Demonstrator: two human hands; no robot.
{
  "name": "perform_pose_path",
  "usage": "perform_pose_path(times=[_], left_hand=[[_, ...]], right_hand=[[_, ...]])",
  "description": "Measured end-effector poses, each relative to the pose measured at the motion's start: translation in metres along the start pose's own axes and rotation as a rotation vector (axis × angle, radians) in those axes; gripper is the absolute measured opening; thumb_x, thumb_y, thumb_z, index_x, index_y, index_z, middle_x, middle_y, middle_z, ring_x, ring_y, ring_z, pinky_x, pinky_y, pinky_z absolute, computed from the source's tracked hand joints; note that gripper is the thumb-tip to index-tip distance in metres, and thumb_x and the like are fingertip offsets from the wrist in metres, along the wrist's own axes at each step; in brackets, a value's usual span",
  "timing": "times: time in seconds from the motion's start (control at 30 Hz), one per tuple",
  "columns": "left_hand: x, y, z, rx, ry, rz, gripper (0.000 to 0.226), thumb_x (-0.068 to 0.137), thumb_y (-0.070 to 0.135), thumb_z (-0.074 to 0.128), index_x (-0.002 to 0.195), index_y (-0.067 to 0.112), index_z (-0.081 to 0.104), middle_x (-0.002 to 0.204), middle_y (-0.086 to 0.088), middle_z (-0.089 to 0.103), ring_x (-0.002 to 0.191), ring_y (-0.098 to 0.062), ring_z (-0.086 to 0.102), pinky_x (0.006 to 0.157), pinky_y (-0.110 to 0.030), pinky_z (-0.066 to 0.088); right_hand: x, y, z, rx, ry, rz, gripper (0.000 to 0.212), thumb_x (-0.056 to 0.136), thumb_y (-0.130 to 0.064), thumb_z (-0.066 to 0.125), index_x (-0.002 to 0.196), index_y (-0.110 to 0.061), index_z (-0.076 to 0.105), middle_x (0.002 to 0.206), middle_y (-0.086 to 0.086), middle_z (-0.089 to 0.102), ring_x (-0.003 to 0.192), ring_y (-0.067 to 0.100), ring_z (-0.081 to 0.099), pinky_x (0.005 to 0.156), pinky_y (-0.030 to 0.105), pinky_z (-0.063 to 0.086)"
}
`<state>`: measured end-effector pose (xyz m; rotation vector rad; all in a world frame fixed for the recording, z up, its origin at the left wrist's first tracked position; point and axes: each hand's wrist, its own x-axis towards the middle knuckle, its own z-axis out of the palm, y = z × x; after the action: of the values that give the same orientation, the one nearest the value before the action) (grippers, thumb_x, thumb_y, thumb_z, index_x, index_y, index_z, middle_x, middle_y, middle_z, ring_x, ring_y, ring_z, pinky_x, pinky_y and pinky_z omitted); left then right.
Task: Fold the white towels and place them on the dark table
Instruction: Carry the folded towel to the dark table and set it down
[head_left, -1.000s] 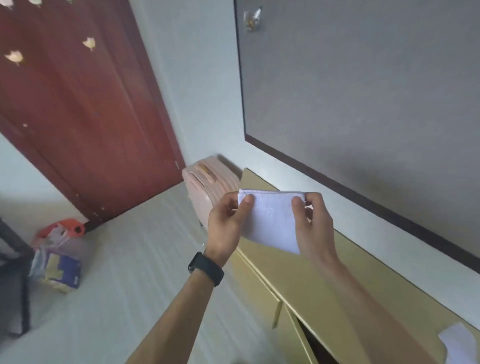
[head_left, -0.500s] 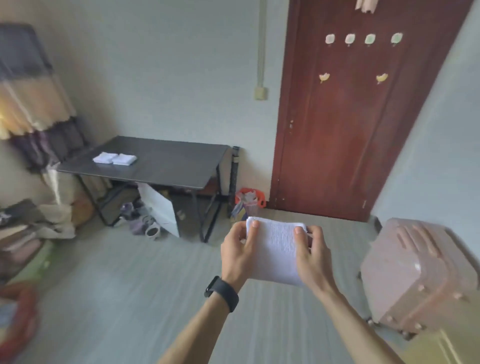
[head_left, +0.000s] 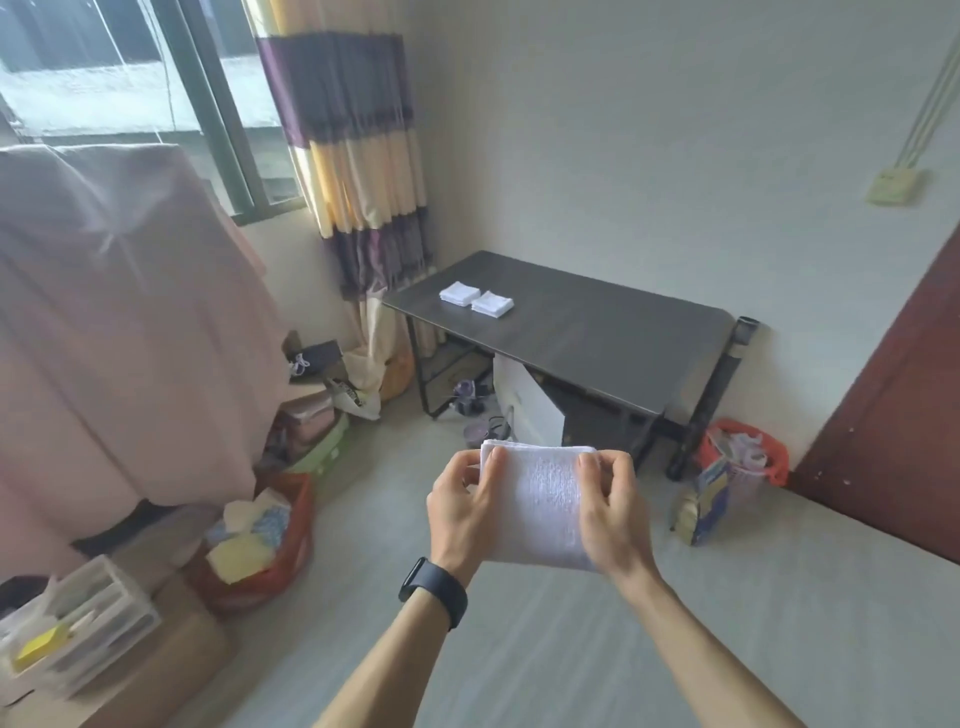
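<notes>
**Q:** Where is the load, and how is it held?

**A:** The white towel (head_left: 537, 512) hangs in the air between both hands, folded to a small rectangle. The left hand (head_left: 462, 512) pinches its upper left corner and the right hand (head_left: 610, 512) pinches its upper right corner. The thumbs lie on the near face. The fingers behind it are mostly hidden.

**Q:** How will it handle?

**A:** It is judged to be light, soft and limp terry. It is not fragile, and the pile should give good grip. The layers have no stiffness, so the lower edge will likely sag or open if either corner is let go. Hold it at the folded top edge, or support it flat from below before setting it down.

**Q:** Where does it go?

**A:** It goes on the desk (head_left: 597, 332), which is well beyond the hands. Two towels lie side by side near the desk's far left end, the left finished towel (head_left: 460, 293) and the right finished towel (head_left: 492, 303). Whether they touch cannot be told. Bare desktop runs to the right of them.

**Q:** What about clearances?

**A:** Open floor (head_left: 519, 649) lies under the hands and ahead of them.
- **Right side:** a red bag (head_left: 743, 452) stands beyond the right hand, beside the desk leg.
- **Left side:** an orange bag (head_left: 270, 545) sits to the left of the left hand.
- **Placement:** set the towel well inside the desk's near edge.
</notes>
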<state>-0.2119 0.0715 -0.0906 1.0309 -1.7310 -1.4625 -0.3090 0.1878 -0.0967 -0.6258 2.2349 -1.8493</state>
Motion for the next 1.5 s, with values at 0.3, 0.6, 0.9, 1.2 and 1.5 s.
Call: perform_pose_path(times=[0.3, 0.6, 0.9, 1.2, 1.5], left_hand=[[0.224, 0.01, -0.001, 0.056, 0.157, 0.018, 0.019, 0.09, 0.049, 0.063, 0.082, 0.033, 0.066, 0.074, -0.002, 0.067, 0.057, -0.003, 0.055, 0.06, -0.025, 0.046], [0.417, -0.006, 0.002, 0.105, 0.236, -0.054, 0.023, 0.09, 0.05, 0.063, 0.079, 0.03, 0.064, 0.061, 0.009, 0.057, 0.053, -0.003, 0.051, 0.057, -0.025, 0.043], [0.658, -0.06, 0.001, 0.168, 0.08, -0.139, 0.026, 0.09, 0.051, 0.061, 0.081, 0.027, 0.065, 0.06, 0.011, 0.051, 0.053, -0.003, 0.045, 0.053, -0.019, 0.037], [0.816, -0.073, 0.033, 0.228, -0.068, -0.147, 0.03, 0.09, 0.05, 0.061, 0.078, 0.022, 0.063, 0.067, 0.015, 0.057, 0.058, 0.001, 0.048, 0.053, -0.012, 0.038], [1.0, -0.103, 0.099, 0.293, -0.15, -0.201, 0.03, 0.091, 0.051, 0.059, 0.079, 0.024, 0.062, 0.07, 0.015, 0.057, 0.062, 0.001, 0.049, 0.055, -0.012, 0.038]], right_hand=[[0.199, -0.007, 0.138, -0.011, -0.078, -0.073, 0.017, 0.101, -0.036, 0.05, 0.09, -0.023, 0.052, 0.064, -0.008, 0.063, 0.057, 0.006, 0.056, 0.051, 0.014, 0.04], [0.363, 0.014, 0.26, -0.15, -0.095, -0.095, 0.02, 0.099, -0.042, 0.049, 0.088, -0.026, 0.048, 0.06, -0.008, 0.059, 0.055, 0.008, 0.055, 0.049, 0.022, 0.034], [0.527, 0.05, 0.411, -0.144, -0.045, 0.079, 0.022, 0.1, -0.041, 0.049, 0.089, -0.022, 0.051, 0.071, -0.006, 0.065, 0.066, 0.007, 0.059, 0.056, 0.029, 0.043], [0.641, 0.079, 0.48, -0.138, 0.033, 0.218, 0.024, 0.1, -0.04, 0.049, 0.094, -0.018, 0.051, 0.078, -0.006, 0.064, 0.074, 0.014, 0.06, 0.06, 0.03, 0.045], [0.812, 0.127, 0.548, -0.165, 0.038, 0.352, 0.022, 0.101, -0.041, 0.046, 0.093, -0.021, 0.05, 0.079, -0.006, 0.064, 0.074, 0.009, 0.06, 0.06, 0.03, 0.042]])
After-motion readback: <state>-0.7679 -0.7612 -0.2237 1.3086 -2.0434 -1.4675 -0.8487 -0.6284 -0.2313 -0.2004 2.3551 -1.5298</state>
